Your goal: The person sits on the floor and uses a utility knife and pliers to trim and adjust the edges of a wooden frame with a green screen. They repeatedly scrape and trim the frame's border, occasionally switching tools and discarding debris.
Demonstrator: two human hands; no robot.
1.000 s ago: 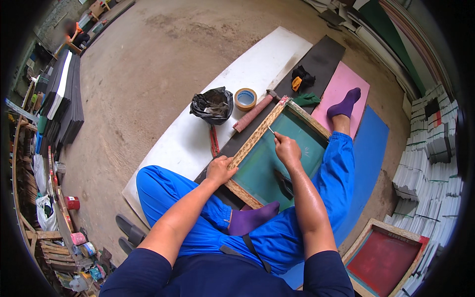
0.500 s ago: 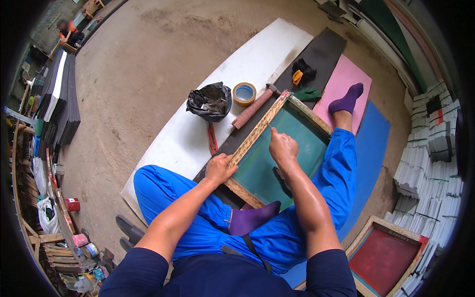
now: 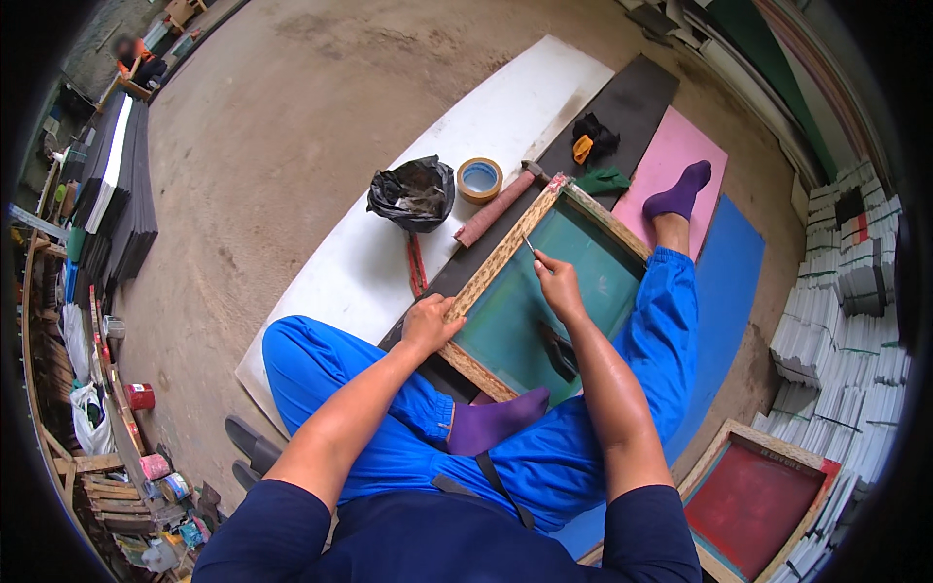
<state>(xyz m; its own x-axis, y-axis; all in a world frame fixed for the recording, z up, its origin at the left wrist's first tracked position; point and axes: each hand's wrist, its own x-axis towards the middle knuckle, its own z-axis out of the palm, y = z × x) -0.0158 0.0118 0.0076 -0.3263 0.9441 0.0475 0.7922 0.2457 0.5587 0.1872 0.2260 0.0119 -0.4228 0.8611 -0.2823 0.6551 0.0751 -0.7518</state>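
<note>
Left hand: the left hand curls over the near wooden edge of the screen frame, fingers closed on the rail.
Right hand: the right hand pinches a thin tool, perhaps a small blade, too slim to tell, its tip by the frame's inner edge.
Frame: lies on the floor between the person's blue-trousered legs, green mesh up.
Nearby: tape roll, black bag and a rolled rod on the white board; a red-meshed frame lies well apart at lower right.

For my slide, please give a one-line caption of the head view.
Seated on the floor, left hand steadies a wooden screen frame while right hand works a thin tool on green mesh.
</note>
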